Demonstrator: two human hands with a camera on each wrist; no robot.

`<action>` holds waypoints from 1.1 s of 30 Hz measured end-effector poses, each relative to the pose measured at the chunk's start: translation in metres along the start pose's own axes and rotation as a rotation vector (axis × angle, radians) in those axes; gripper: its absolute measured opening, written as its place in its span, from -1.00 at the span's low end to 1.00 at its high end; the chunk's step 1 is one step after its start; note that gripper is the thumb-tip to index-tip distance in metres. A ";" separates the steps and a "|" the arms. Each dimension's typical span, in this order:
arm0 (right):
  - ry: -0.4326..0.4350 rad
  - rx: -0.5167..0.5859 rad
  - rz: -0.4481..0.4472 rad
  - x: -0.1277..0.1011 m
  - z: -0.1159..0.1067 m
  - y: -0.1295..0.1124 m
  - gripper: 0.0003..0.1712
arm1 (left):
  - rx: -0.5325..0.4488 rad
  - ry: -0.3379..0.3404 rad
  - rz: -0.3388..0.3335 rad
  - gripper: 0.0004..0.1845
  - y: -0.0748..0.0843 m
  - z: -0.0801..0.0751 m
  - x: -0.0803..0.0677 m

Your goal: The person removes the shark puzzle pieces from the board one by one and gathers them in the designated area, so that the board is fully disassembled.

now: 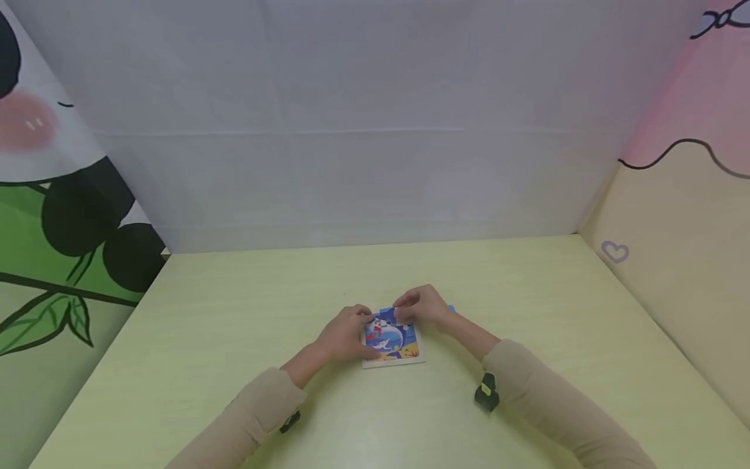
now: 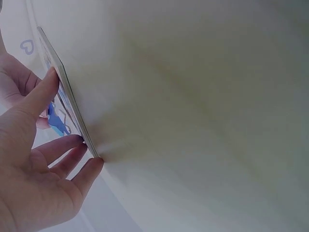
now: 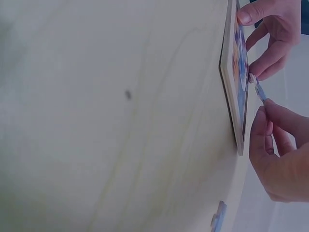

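The right hand [image 1: 423,306] pinches a small puzzle piece [image 3: 259,90] between thumb and fingertips, thin edge up, right over the far part of the puzzle board [image 1: 391,341]. In the right wrist view the piece sits tilted against the board's face, one end touching and the other lifted, which looks like a piece being angled so it can drop into its slot rather than laid flat.

The left hand [image 1: 347,333] steadies the board. Its fingers [image 2: 58,153] lie fairly straight along the board's left edge, thumb across the near side, pressing rather than wrapping. That bracing probably keeps the thin board from sliding on the smooth table [image 1: 527,293] under the other hand's push.

The board lies flat, printed side up with a blue and yellow cartoon picture, near the middle of the table and closer to the front edge than the back. Just past the right hand, toward the back edge, a sliver of blue [image 1: 450,309] peeks out, likely another loose piece, though it is too hidden to be sure.

Both sleeves [image 1: 551,404] rest low on the table, which gives the fingers a stable base for fine work. Panels with cartoon prints wall in the table's back and sides.
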State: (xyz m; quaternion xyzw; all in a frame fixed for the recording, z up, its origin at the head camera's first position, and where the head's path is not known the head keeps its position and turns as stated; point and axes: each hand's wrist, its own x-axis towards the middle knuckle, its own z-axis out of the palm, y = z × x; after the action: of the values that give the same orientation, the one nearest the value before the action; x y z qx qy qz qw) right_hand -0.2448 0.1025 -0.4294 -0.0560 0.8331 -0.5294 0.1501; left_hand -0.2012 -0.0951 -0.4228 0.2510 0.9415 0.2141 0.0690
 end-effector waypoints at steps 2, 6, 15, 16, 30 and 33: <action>0.000 -0.020 -0.002 0.000 -0.002 -0.001 -0.81 | 0.002 0.001 0.001 -0.24 0.000 0.000 0.000; -0.021 -0.035 -0.020 -0.002 -0.009 -0.003 -0.80 | 0.009 0.002 0.000 -0.25 0.001 -0.001 0.000; -0.053 -0.017 -0.039 -0.013 -0.028 -0.005 -0.79 | -0.002 -0.008 -0.012 -0.26 0.001 0.000 0.001; -0.048 -0.022 -0.019 -0.012 -0.030 -0.003 -0.78 | 0.002 -0.010 -0.011 -0.25 0.001 0.000 0.001; -0.074 -0.061 -0.039 -0.021 -0.085 0.027 -0.74 | 0.017 -0.007 -0.006 -0.24 -0.001 0.003 0.001; -0.096 -0.073 -0.049 -0.024 -0.098 0.034 -0.74 | 0.022 -0.008 -0.007 -0.24 -0.001 0.003 0.001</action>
State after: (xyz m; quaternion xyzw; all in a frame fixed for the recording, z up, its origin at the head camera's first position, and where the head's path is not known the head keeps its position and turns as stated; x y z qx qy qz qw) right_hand -0.2506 0.2082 -0.4162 -0.1071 0.8422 -0.4988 0.1745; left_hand -0.2020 -0.0942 -0.4263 0.2491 0.9444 0.2025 0.0706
